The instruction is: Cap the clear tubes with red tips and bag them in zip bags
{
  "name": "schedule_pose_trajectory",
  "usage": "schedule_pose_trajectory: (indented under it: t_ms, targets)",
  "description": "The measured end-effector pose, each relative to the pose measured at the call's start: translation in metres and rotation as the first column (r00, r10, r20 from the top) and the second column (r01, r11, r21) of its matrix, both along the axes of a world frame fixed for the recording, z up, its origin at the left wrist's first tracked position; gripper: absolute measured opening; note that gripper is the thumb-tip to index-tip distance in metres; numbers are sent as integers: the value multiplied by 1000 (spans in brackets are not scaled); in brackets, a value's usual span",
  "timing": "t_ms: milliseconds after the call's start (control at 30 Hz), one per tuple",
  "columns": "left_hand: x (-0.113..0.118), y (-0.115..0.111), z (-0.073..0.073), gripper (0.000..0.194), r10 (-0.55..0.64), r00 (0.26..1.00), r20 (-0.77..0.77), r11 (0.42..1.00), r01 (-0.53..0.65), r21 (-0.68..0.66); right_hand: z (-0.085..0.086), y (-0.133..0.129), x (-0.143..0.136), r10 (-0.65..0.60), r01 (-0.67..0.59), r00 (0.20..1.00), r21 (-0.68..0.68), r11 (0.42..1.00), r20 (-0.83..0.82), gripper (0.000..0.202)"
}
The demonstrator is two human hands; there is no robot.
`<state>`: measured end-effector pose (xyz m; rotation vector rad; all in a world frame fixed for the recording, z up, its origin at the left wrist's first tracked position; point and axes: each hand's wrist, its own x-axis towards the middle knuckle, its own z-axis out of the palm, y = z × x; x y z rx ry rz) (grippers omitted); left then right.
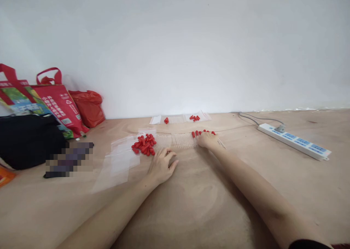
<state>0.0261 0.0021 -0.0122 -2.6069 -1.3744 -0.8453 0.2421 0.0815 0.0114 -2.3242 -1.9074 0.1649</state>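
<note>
My left hand [163, 165] rests on the table with its fingers apart, holding nothing. Just beyond it lie a heap of red rubber dropper bulbs [144, 144] and a row of thin clear tubes [183, 140]. My right hand [208, 140] reaches over the row's right end, its fingers curled down. What those fingers hold is hidden. Red bulbs [196, 133] stand in a line around this hand, at the far ends of tubes, as on droppers. A few tube ends [222, 144] show to the right of the hand.
Flat clear plastic bags [117, 165] lie left of the heap. Near the wall, another bag [177, 119] carries tubes and red bulbs. A power strip [295, 141] with a grey cord sits at right. Shopping bags [58, 104] and a black bag [30, 141] stand at left.
</note>
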Motion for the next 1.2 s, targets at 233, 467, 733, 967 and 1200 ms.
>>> schedule_pose_trajectory:
  t_ms: [233,467,733,967,1200]
  targets:
    - [-31,24,25,12,456,888,-56,888,-450,101,12,-17,18,73,-72,997,42,997,-18,29]
    - [-37,54,41,29,589,774,-231,807,-579,119,-6,-71,19,642,-592,765,340,731,-51,14]
    - [-30,70,44,31,614,709,-345,777,-621,106,-36,-83,14,750,-670,660,487,561,44,29]
    - [-23,46,48,22,518,835,-185,855,-496,153,-40,-79,14,725,-565,683,563,603,-92,18]
    - [-13,-3,24,8,4,1000,-17,1000,-4,-16,-37,-84,13,697,-529,692,525,667,-189,14]
